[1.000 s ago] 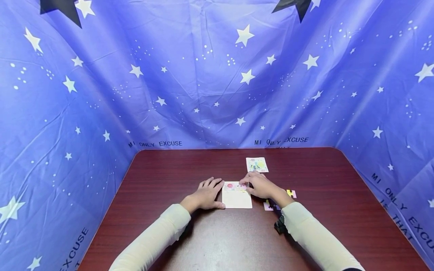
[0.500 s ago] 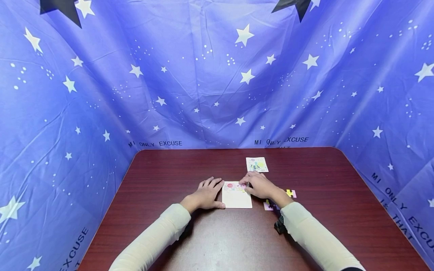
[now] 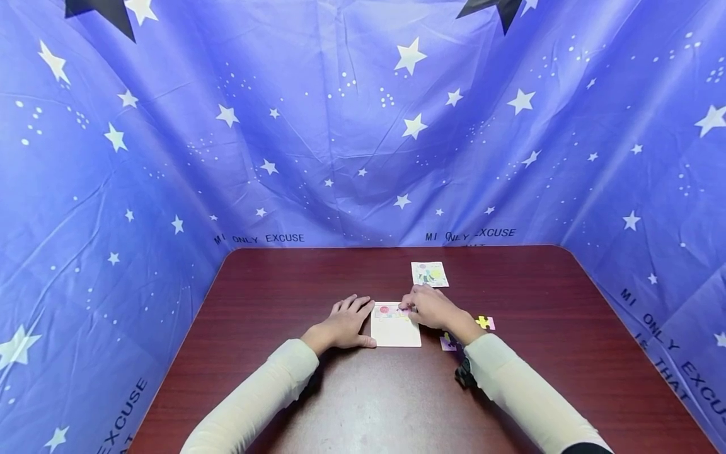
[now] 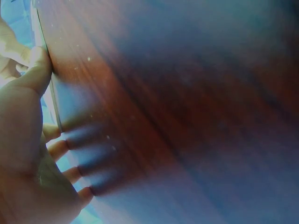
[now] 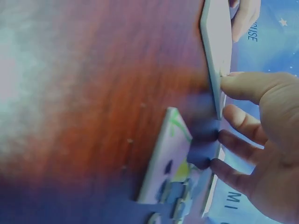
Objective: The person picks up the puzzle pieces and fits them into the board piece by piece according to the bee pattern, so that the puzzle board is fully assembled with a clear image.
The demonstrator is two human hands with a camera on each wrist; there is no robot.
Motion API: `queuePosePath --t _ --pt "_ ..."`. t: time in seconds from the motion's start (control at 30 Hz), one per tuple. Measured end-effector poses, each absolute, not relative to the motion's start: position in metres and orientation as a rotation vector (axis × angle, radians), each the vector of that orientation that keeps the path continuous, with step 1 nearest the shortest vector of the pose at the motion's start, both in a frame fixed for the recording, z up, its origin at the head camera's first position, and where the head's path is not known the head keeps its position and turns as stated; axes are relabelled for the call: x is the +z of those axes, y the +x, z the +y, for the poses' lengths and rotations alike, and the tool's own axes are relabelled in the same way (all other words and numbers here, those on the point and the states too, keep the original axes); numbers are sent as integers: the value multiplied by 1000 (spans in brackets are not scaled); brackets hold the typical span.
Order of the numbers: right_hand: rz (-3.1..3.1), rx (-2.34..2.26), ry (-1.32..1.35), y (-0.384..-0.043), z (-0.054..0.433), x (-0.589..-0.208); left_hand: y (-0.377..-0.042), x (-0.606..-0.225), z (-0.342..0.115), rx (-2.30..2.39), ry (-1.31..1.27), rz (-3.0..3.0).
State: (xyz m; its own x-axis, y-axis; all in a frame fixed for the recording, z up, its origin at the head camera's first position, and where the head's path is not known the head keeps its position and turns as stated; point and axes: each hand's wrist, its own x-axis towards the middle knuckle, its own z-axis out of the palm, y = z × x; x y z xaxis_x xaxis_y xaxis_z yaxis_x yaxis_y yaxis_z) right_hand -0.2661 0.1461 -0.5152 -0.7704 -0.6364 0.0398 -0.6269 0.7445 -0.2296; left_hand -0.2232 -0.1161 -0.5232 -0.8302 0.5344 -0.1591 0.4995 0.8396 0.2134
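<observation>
A small white puzzle board (image 3: 395,334) lies flat on the table, with a row of puzzle pieces along its far edge. One of these pieces shows a red circle (image 3: 384,310). My left hand (image 3: 347,323) rests at the board's left side, fingers spread and thumb at the near corner. At the far right part of the board, my right hand (image 3: 433,308) pinches a pinkish puzzle piece (image 3: 404,312) between thumb and index finger, partly hidden by the fingers. In the right wrist view its other fingers (image 5: 236,170) are bent down beside the board.
A printed picture card (image 3: 429,274) lies beyond my right hand. Loose puzzle pieces, one yellow and pink (image 3: 484,323) and another purple and dark (image 3: 448,342), lie under and beside the right forearm. A blue star-patterned curtain (image 3: 363,126) surrounds the dark red table (image 3: 272,284).
The right hand has shifted very slightly at the same spot over the board. The left hand and the board stay in place.
</observation>
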Motion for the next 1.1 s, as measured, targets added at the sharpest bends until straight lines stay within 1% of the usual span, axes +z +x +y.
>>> queuePosePath --t 0.3,0.47,0.83,1.1 --pt "2914 -348 -1024 -266 146 -512 -224 -523 -116 235 798 2806" --pt "2944 -397 -963 -264 145 -516 -225 -524 -117 212 786 2813" --pt "3013 -348 -902 -259 147 -523 -223 -526 -115 217 795 2801" --pt "2938 -411 -1043 -258 159 -521 -222 -524 -115 217 795 2804"
